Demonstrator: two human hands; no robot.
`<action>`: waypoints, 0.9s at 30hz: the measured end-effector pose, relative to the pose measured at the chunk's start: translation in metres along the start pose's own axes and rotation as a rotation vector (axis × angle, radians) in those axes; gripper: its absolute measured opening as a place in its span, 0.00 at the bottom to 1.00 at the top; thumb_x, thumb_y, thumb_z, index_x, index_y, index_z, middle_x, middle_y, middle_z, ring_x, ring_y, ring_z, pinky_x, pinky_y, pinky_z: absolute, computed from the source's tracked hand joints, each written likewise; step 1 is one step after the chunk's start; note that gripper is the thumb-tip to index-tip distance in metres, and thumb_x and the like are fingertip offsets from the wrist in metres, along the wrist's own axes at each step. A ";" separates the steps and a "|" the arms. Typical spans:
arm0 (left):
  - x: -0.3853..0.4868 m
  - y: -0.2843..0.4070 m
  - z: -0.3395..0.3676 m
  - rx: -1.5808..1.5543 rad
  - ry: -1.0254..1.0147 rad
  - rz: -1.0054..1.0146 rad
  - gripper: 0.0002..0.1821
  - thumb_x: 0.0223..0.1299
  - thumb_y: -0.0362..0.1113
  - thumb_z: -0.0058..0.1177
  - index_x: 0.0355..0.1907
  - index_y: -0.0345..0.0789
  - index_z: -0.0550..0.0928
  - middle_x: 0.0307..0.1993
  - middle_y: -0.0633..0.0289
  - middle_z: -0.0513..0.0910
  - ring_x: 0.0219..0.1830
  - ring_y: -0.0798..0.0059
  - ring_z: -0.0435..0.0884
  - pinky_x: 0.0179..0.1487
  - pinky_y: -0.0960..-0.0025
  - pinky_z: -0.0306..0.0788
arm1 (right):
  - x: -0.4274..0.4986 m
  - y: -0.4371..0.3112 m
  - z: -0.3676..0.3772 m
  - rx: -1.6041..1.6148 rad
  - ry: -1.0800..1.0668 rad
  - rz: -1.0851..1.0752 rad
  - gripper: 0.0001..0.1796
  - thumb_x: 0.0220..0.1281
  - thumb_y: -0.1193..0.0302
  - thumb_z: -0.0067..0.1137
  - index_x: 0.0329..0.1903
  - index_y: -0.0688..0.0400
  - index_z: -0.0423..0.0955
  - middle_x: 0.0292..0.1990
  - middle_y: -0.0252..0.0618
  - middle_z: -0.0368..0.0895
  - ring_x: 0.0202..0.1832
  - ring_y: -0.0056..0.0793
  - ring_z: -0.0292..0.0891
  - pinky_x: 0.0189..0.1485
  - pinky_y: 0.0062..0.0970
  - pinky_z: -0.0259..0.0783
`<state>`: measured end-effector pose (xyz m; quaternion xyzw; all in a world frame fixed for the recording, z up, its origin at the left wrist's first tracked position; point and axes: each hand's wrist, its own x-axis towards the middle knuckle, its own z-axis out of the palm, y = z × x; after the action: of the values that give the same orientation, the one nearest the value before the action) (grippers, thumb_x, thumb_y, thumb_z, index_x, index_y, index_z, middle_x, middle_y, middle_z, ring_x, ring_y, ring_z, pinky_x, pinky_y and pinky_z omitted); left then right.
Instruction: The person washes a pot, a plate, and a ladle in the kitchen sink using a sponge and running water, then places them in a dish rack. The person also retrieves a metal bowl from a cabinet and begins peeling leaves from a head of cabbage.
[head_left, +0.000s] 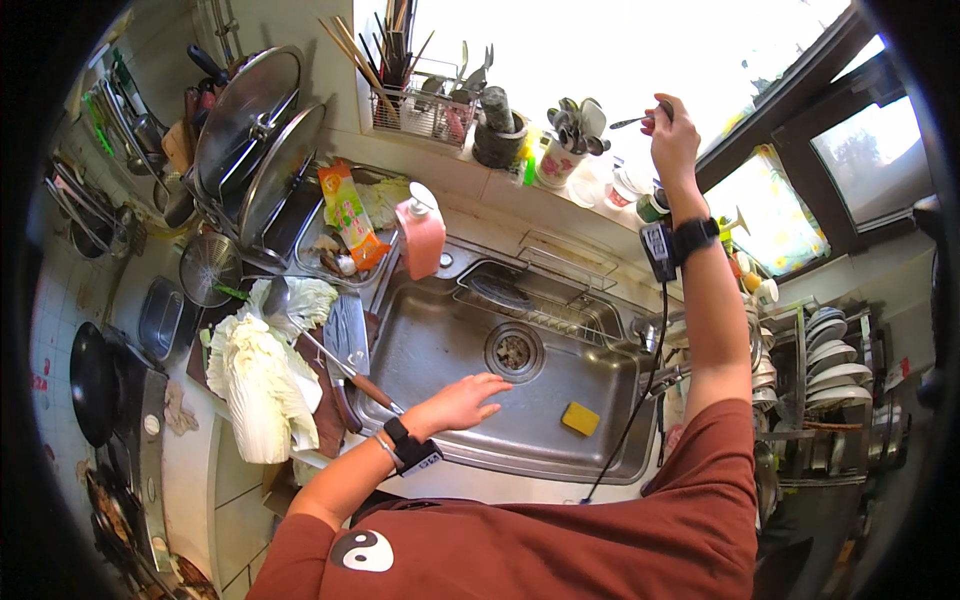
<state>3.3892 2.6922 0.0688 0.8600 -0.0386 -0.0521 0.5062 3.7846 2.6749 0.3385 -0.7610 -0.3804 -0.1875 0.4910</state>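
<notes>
My right hand (675, 142) is raised at the windowsill with its fingers closed around a small metal spoon (628, 122). One end of the spoon sticks out to the left of the fingers, toward a floral cup (559, 162) packed with spoons. Over the near-left part of the steel sink (450, 330), my left hand (461, 403) hovers with nothing in it, its thumb apart from the fingers. A yellow sponge (580, 419) lies on the sink floor. Food scraps sit in the drain strainer (514, 351).
Left of the sink lie a napa cabbage (259, 390), a cleaver (346, 337) and a wooden-handled ladle (375, 394). A pink pump bottle (420, 236) stands on the sink's back-left corner. A wire utensil basket (420, 116) and stone mortar (499, 142) occupy the sill; a dish rack (832, 435) stands right.
</notes>
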 end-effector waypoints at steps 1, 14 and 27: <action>-0.007 0.006 -0.009 -0.024 0.003 0.016 0.24 0.64 0.38 0.53 0.62 0.38 0.73 0.61 0.49 0.71 0.63 0.52 0.69 0.66 0.59 0.63 | 0.013 0.013 0.016 -0.074 -0.030 0.056 0.11 0.69 0.74 0.46 0.49 0.62 0.75 0.32 0.45 0.84 0.32 0.29 0.82 0.37 0.27 0.78; -0.043 -0.003 -0.063 0.130 0.274 0.044 0.26 0.58 0.38 0.58 0.60 0.40 0.72 0.66 0.48 0.60 0.63 0.47 0.65 0.65 0.54 0.64 | 0.007 0.100 0.103 -0.856 -0.105 0.198 0.34 0.63 0.43 0.48 0.62 0.54 0.70 0.56 0.57 0.74 0.57 0.54 0.72 0.59 0.45 0.66; -0.152 -0.004 -0.062 0.163 0.629 -0.303 0.36 0.53 0.44 0.64 0.66 0.40 0.68 0.69 0.46 0.55 0.71 0.49 0.55 0.71 0.56 0.56 | -0.363 0.013 -0.002 0.026 -0.535 0.157 0.12 0.60 0.78 0.57 0.47 0.61 0.75 0.47 0.42 0.73 0.42 0.31 0.77 0.42 0.26 0.75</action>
<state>3.2469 2.7665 0.1028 0.8675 0.2430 0.1439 0.4095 3.5625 2.5265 0.0926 -0.8042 -0.4388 0.0637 0.3958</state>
